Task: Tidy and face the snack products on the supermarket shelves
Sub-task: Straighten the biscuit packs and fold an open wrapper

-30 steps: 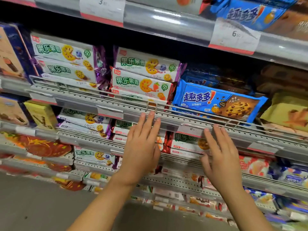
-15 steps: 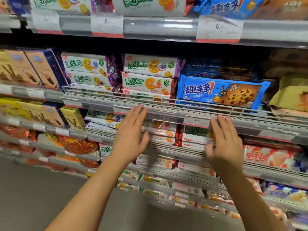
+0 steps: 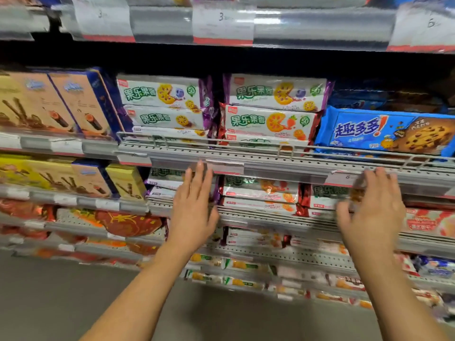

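Grey shelf rail (image 3: 270, 157), holding snack packs (image 3: 268, 121) upright behind. Just below, hovering with fingers straight and together, gripping nothing: left hand (image 3: 192, 212), right hand (image 3: 371, 212). Probably getting ready for pushing packs level to the front.

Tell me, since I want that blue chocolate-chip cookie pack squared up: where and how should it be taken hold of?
Probably by its two short ends. The blue cookie pack lies flat and long, face tilted outward behind the wire rail. Come from the front, above the rail, a hand at each end; the pack's right end runs out of view. Both the left hand and right hand are open and free.
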`<state>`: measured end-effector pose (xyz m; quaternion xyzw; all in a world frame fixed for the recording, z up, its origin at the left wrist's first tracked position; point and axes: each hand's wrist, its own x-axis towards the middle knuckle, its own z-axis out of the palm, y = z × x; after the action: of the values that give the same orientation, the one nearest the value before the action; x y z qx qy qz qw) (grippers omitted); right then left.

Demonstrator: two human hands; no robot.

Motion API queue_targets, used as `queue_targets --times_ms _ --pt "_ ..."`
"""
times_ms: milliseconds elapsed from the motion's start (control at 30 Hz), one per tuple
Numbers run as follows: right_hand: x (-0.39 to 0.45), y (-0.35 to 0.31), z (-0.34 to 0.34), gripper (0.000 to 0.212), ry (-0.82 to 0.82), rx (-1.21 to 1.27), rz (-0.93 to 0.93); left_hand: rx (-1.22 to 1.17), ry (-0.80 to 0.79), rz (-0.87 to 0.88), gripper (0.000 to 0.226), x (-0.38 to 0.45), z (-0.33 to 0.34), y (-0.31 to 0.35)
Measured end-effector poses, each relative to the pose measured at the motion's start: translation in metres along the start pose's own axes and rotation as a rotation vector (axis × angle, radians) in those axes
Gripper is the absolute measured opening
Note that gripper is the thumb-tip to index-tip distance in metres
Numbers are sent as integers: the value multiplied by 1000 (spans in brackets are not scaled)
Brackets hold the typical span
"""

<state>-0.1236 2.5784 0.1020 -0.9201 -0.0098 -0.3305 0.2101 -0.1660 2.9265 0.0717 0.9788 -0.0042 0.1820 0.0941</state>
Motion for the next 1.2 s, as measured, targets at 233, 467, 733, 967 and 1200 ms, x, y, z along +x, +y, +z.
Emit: queue_targets --times_ms 233,467,733,967,1200 --pt "-31 -143 39 68 -61 -14 -323 1 -83 101 102 5 4 -25" --pt "-44 -174 64 79 -234 -172 -297 -122 -78 181 90 2 -17 -43" --pt "-21 -192 38 65 -219 -107 -315 -236 213 262 68 36 -122 -44" --pt "62 -215 -47 36 105 115 -421 -167 620 405 66 103 -205 -21" --pt "115 -195 -61 28 119 -3 -446 42 515 357 73 138 -200 -10"
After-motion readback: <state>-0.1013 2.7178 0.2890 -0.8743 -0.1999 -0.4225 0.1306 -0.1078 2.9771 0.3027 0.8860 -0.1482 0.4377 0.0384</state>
